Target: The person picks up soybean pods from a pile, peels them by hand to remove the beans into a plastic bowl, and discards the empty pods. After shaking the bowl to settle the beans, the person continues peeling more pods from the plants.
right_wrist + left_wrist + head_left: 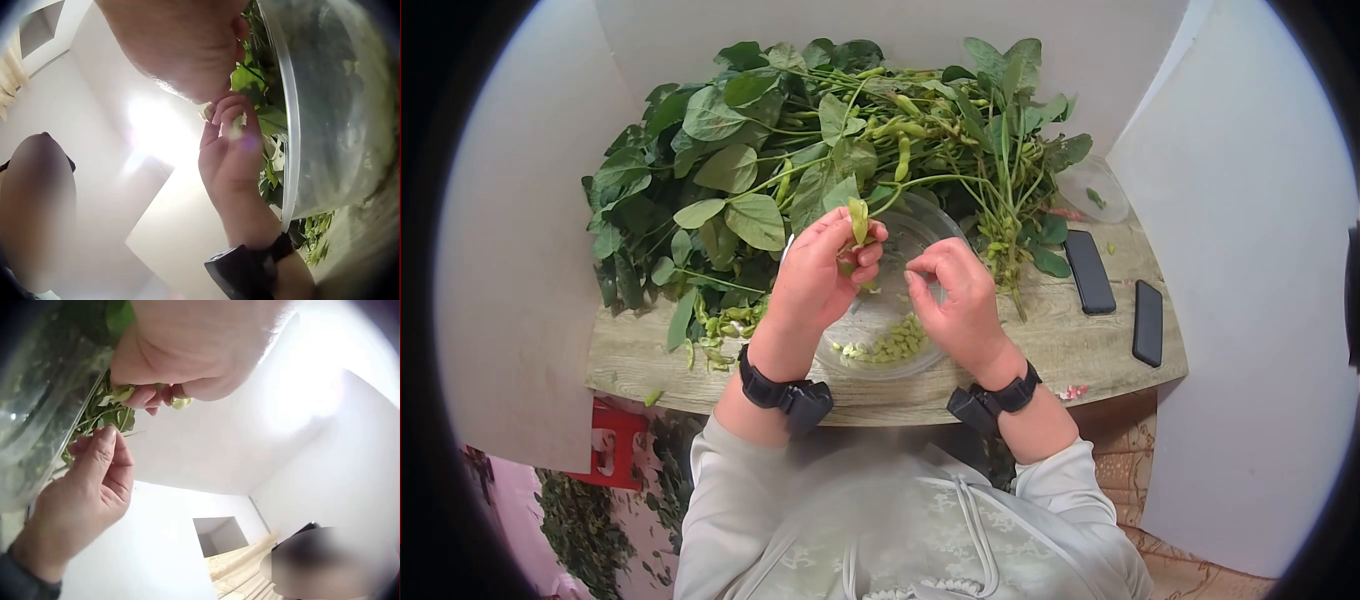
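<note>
My left hand (pixel 820 268) pinches a green pod (pixel 859 220), its lower end hidden by my fingers. My right hand (pixel 960 300), apart beside it, has thumb and forefinger drawn together; I cannot tell whether they grip anything. Below, my hands and wrists cover parts of the clear bowl (pixel 882 376) of shelled beans (pixel 897 343). Beyond, leafy stalks (pixel 730 165) hide much of the tabletop (pixel 1105 345).

Piled stalks (pixel 730 165) blocked the far and far-left reaches of the worktop (pixel 1055 335). Between the left grip (pixel 825 265) and the right grip (pixel 962 298) a narrow gap led down into the bowl (pixel 890 298). Right of these, low passage ran as far as two phones (pixel 1090 272) — beyond them, a white panel (pixel 1250 300) barred the way.
</note>
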`<state>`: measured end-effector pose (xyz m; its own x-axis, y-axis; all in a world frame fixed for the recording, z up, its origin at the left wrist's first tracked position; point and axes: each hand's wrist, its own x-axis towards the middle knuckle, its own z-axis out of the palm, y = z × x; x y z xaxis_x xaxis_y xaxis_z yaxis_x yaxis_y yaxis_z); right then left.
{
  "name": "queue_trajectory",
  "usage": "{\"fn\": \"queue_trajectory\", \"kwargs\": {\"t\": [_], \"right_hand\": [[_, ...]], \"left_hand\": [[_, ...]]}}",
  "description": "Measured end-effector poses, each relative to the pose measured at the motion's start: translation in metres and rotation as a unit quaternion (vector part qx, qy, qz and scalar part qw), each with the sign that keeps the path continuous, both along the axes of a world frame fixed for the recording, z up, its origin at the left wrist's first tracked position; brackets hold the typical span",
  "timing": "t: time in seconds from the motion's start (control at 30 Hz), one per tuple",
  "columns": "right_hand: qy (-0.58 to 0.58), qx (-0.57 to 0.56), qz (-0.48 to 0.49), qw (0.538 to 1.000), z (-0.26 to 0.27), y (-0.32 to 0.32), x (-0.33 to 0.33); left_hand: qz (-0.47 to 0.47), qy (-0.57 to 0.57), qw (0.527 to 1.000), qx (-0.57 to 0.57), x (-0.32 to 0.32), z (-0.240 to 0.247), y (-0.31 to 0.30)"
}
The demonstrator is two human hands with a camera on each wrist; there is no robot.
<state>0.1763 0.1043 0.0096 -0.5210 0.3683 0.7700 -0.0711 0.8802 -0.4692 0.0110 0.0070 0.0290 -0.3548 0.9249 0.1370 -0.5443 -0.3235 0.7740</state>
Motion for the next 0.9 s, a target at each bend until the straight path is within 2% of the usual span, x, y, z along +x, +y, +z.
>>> {"fn": "queue_trajectory", "kwargs": {"t": [0.07,0.2,0.3,0.4,0.47,0.5,0.57,0.7,0.77,0.9], "right_hand": [[-0.008,-0.009,0.025,1.000,0.003,-0.002,-0.001],[-0.058,-0.027,0.067,0.996,0.007,-0.012,0.004],[-0.036,-0.018,0.068,0.997,0.000,-0.011,0.000],[-0.032,-0.025,0.069,0.997,0.005,-0.011,0.004],[-0.025,-0.019,0.074,0.997,0.005,-0.009,0.007],[-0.018,-0.014,0.077,0.997,0.006,-0.008,0.008],[0.002,-0.028,0.084,0.996,0.010,-0.005,0.007],[0.025,-0.048,0.092,0.994,0.010,0.000,0.009],[0.027,-0.053,0.089,0.994,0.009,0.000,0.008],[-0.005,-0.037,0.065,0.997,0.008,0.003,0.010]], "left_hand": [[-0.067,-0.119,0.990,0.035,-0.001,-0.007,0.003],[-0.085,-0.151,0.985,0.019,0.003,-0.011,0.001],[-0.101,-0.187,0.977,0.011,0.008,-0.010,0.001],[-0.054,-0.164,0.985,-0.004,0.015,-0.002,-0.001],[0.023,-0.091,0.996,-0.008,0.015,0.001,0.001],[0.024,-0.090,0.996,-0.008,0.015,0.001,0.000],[0.069,-0.012,0.998,0.003,0.013,0.002,0.003],[0.073,0.010,0.997,0.004,0.010,0.001,0.002],[0.022,0.120,0.992,-0.042,0.009,-0.004,0.003],[0.003,0.143,0.988,-0.058,0.014,-0.006,0.003]]}}
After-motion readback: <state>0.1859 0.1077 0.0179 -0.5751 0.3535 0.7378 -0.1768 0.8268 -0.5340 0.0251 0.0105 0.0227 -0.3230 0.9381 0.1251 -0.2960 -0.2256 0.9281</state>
